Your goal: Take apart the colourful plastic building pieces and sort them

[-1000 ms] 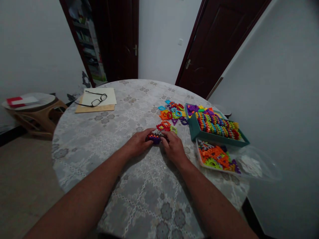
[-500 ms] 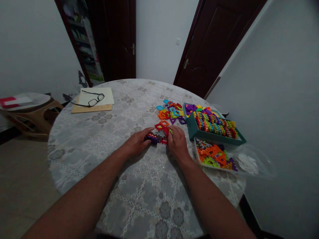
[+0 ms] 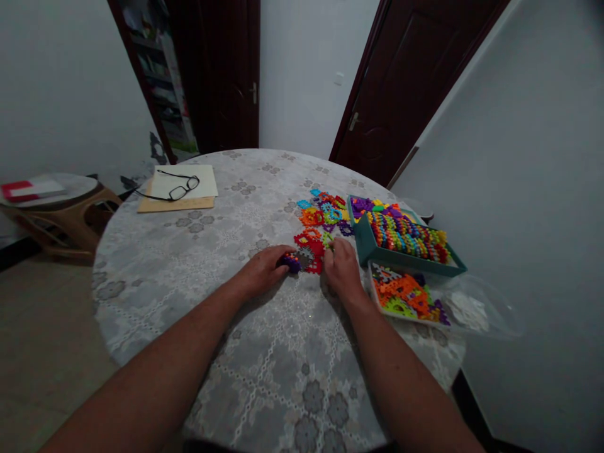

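My left hand [image 3: 265, 272] rests on the table with thumb and fingers closed round a short stack of purple and orange plastic pieces [image 3: 291, 263]. My right hand [image 3: 343, 270] has its fingers curled at the edge of a yellow-green interlocking plastic piece [image 3: 327, 239], partly hidden by the fingertips. Between the hands lie red toothed pieces [image 3: 315, 255] and a grey gear-like piece [image 3: 304, 257]. Just beyond, an orange and red piece [image 3: 309, 236] lies flat.
More loose pieces [image 3: 314, 217] spread behind. On the right stand a green box [image 3: 391, 257] with rows of colourful pieces and a clear tray [image 3: 372, 292] of mixed ones. Glasses [image 3: 178, 192] lie on paper [image 3: 207, 182] at the left of the round table [image 3: 240, 220].
My right hand has moved slightly right and away from the red pieces, uncovering more of them. The yellow-green piece has shifted farther from me. My left hand keeps its stack.
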Demonstrator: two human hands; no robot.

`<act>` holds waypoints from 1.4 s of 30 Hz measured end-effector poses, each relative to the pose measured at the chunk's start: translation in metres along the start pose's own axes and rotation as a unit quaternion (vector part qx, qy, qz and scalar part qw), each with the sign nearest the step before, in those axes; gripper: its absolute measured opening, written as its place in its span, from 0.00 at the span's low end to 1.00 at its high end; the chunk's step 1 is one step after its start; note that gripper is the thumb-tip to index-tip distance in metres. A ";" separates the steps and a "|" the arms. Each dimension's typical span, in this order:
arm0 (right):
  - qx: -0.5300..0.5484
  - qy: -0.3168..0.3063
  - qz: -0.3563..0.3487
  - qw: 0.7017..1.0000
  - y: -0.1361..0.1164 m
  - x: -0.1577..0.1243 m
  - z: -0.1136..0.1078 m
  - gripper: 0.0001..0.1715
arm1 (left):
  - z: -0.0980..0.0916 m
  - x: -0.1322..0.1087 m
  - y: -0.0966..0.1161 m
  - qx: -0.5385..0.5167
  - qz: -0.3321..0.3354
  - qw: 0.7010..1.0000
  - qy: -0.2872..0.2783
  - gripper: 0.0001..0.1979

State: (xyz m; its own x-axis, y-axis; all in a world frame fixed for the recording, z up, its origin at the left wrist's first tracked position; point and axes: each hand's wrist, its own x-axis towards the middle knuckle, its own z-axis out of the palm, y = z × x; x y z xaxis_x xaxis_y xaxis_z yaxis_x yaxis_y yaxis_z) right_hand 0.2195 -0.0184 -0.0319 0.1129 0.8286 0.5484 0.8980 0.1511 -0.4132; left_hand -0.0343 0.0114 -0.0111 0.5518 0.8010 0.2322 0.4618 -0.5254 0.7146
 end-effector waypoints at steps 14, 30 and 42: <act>0.105 -0.134 -0.122 0.978 -0.042 -0.015 -0.005 0.15 | -0.001 0.004 -0.001 0.020 -0.018 1.000 -0.008 0.13; 0.083 -0.182 -0.071 0.977 -0.068 -0.015 0.004 0.27 | 0.008 0.002 -0.020 0.001 0.045 0.999 0.008 0.32; 0.109 -0.095 -0.049 0.988 -0.039 0.019 -0.111 0.17 | 0.001 0.000 -0.006 -0.021 0.052 0.998 -0.009 0.30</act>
State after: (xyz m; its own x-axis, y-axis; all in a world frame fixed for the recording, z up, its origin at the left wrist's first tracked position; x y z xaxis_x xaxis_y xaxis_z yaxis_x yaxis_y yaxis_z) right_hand 0.2338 -0.0680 0.0753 -0.0703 0.8874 0.4557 0.7852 0.3310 -0.5234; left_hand -0.0363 0.0141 -0.0165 0.6080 0.7371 0.2952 0.3719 -0.5928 0.7143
